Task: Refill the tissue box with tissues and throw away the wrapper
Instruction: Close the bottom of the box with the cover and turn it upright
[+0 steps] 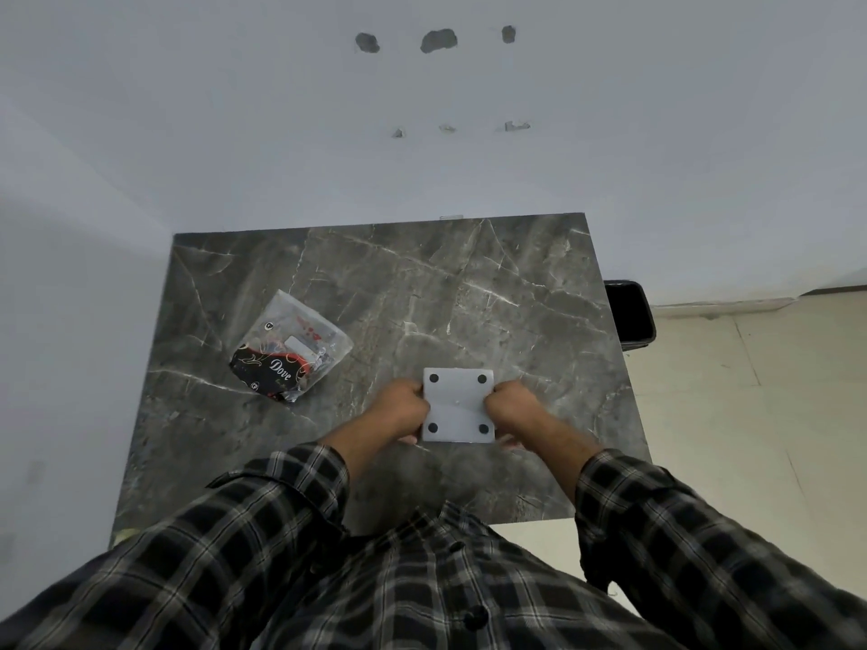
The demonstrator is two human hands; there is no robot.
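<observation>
A white square tissue box (458, 405) lies upside down near the table's front middle, its base showing a black round foot at each corner. My left hand (403, 410) grips its left side and my right hand (513, 408) grips its right side, fingers curled around the edges. A clear plastic wrapper (291, 347) with a black and red "Dove" print lies flat and looks empty on the table, to the left of the box and apart from both hands. No tissues are visible.
The dark grey marble table (469, 283) stands against a pale wall. A black bin (628, 316) sits on the floor just beyond the table's right edge. Light floor tiles (750, 415) stretch to the right.
</observation>
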